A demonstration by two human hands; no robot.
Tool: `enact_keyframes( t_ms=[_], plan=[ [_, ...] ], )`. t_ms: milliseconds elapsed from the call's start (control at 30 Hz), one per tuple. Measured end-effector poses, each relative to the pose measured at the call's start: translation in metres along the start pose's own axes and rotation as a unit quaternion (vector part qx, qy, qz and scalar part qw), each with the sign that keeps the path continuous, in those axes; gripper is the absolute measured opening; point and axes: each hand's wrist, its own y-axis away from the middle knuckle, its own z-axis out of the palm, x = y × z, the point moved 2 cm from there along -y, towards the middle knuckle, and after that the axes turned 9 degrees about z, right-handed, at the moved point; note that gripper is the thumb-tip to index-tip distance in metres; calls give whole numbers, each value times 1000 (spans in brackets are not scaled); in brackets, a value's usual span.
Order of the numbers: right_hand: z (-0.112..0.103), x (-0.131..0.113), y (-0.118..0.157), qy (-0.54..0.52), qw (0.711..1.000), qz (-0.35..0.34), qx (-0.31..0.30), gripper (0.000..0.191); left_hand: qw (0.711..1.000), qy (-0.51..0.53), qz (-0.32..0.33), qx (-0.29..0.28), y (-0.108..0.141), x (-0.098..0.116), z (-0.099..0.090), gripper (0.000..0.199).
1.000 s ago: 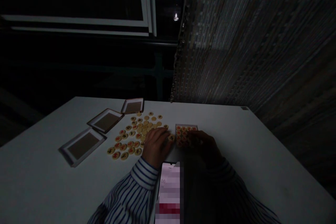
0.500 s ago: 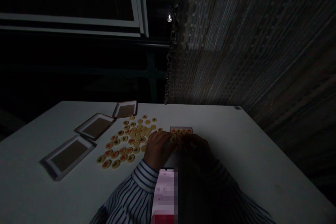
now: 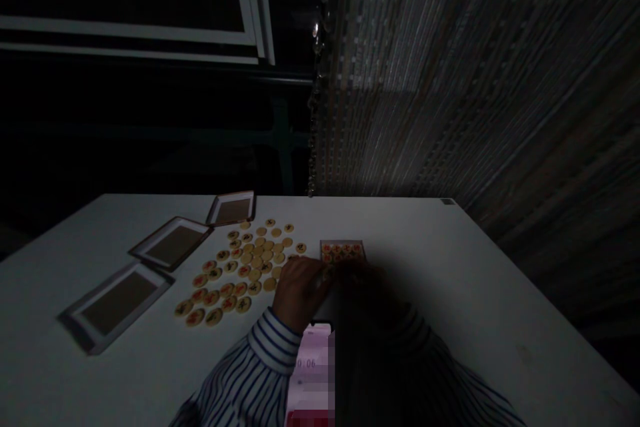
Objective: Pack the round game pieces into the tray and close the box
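Round xiangqi pieces [image 3: 257, 261], some marked red or black and some blank, lie spread left of my hands. A small box [image 3: 342, 242] holds rows of red-marked pieces [image 3: 341, 250]. My left hand [image 3: 300, 287] is at the box's near left side, its fingers bent around a piece [image 3: 327, 273] that shows only in part. In deep shadow at the box's near right side is my right hand [image 3: 373, 290]; its fingertips are too dark to make out.
Three shallow open trays [image 3: 116, 301], [image 3: 173, 244], [image 3: 231, 208] stand in a slanting row at the left of the white table [image 3: 450, 293]. A lit phone [image 3: 310, 367] lies near my left wrist. A bead curtain [image 3: 400, 80] hangs behind.
My hands have drawn slightly nearer, uncovering more of the second row in the box. The view has shifted a little, and my right hand looks darker.
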Motion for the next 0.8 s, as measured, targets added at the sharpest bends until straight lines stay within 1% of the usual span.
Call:
enact_keyframes(
  t_ms=[167, 300, 433, 567, 700, 800],
  plan=[
    [0, 0, -1, -31, 999, 25, -17, 17, 1000, 5, -3, 6, 1, -1, 2, 17],
    [-1, 1, -1, -50, 998, 31, -35, 17, 999, 25, -27, -10, 2, -3, 4, 19],
    [-1, 1, -1, -80, 994, 48, -54, 18, 996, 63, -67, -8, 2, -1, 1, 18],
    [-3, 0, -2, -86, 993, 52, -56, 18, 986, 117, -117, -4, 0, 1, -3, 16],
    [-5, -3, -2, -83, 994, 35, -61, 20, 970, 161, -180, -4, 1, 0, -2, 18],
    [-4, -4, -1, -73, 995, 9, -64, 21, 960, 188, -207, -10, 2, -1, -1, 19]
  ],
)
